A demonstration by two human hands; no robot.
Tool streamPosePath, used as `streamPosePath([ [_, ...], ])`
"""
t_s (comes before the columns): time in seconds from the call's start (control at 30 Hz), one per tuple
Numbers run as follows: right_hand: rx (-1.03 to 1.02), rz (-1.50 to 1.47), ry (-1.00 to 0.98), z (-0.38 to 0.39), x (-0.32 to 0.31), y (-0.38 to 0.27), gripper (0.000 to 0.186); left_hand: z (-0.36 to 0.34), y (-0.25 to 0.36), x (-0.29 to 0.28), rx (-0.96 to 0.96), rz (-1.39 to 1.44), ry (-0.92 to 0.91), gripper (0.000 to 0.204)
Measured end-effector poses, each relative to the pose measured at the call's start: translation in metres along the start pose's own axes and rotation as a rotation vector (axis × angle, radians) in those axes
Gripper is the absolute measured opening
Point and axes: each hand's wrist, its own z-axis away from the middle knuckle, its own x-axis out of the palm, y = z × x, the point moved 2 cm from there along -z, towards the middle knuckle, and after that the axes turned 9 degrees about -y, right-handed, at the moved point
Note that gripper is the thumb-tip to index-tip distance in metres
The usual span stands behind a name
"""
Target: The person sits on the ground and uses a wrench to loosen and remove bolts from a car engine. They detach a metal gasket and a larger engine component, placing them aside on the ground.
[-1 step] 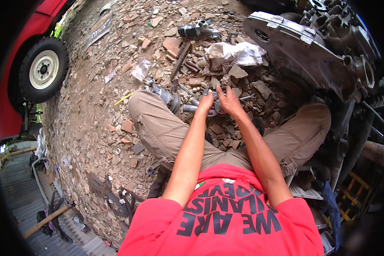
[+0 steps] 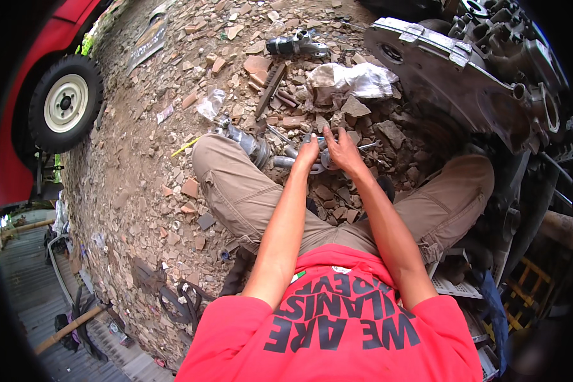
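Observation:
My left hand (image 2: 308,153) and my right hand (image 2: 342,151) meet between my bent knees, low over the rubble. Both have their fingers closed around a small part with a bluish piece (image 2: 321,139) showing between them; its kind is too small to tell. Just below the fingers, a round grey metal part (image 2: 327,160) is partly covered by my right hand. A thin metal rod (image 2: 368,146) sticks out to the right of that hand. Left of my left hand lie a short metal cylinder (image 2: 283,162) and a larger grey metal housing (image 2: 251,145) beside my left knee.
Ahead lie a rusty metal bar (image 2: 270,89), a black-and-silver mechanical part (image 2: 296,44) and a dirty white cloth (image 2: 350,83). A big metal engine casing (image 2: 452,76) stands at the right. Broken tile pieces cover the ground. A red vehicle's wheel (image 2: 65,105) is at far left.
The fingers of both hands have shifted very slightly around the small part, showing a little more of its bluish piece. Everything else stays in place.

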Motion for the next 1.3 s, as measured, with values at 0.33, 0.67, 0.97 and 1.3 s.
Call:
streamPosePath([
  [0.33, 0.006, 0.003, 0.035, -0.012, -0.017, 0.008, 0.057, -0.027, -0.019, -0.009, 0.003, -0.052, 0.012, 0.077],
  [0.67, 0.225, 0.213, -0.171, -0.014, 0.007, 0.06, 0.064, -0.025, -0.023, -0.002, -0.028, -0.165, 0.026, 0.091],
  [0.97, 0.176, 0.242, -0.209, -0.011, -0.007, 0.037, 0.06, 0.003, -0.017, -0.01, -0.006, -0.099, 0.073, 0.093],
  [1.3, 0.027, 0.293, -0.126, 0.015, -0.007, -0.002, 0.04, 0.073, 0.03, 0.0, 0.024, 0.288, -0.011, 0.054],
])
